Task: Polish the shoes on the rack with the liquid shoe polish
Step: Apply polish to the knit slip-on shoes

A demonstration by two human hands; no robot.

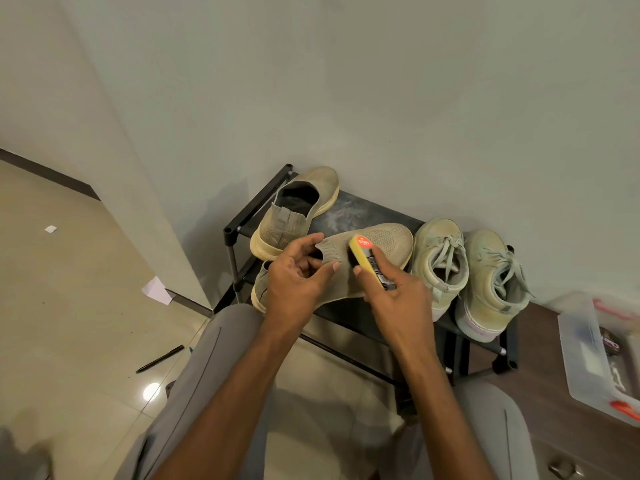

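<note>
A beige knit slip-on shoe (384,242) lies across the black shoe rack (231,233). My left hand (298,275) grips its collar, fingers curled into the opening. My right hand (394,296) holds the liquid shoe polish bottle (369,259), yellow with a red label, its end pressed on the shoe's upper. The matching slip-on (294,213) stands at the rack's back left. A pair of pale laced sneakers (485,275) stands on the rack's right side.
A clear plastic box (585,362) with red clips sits on a brown wooden surface at the right. A pen (161,358) and paper scraps (156,289) lie on the tiled floor to the left. My knees in grey trousers (207,368) are below the rack.
</note>
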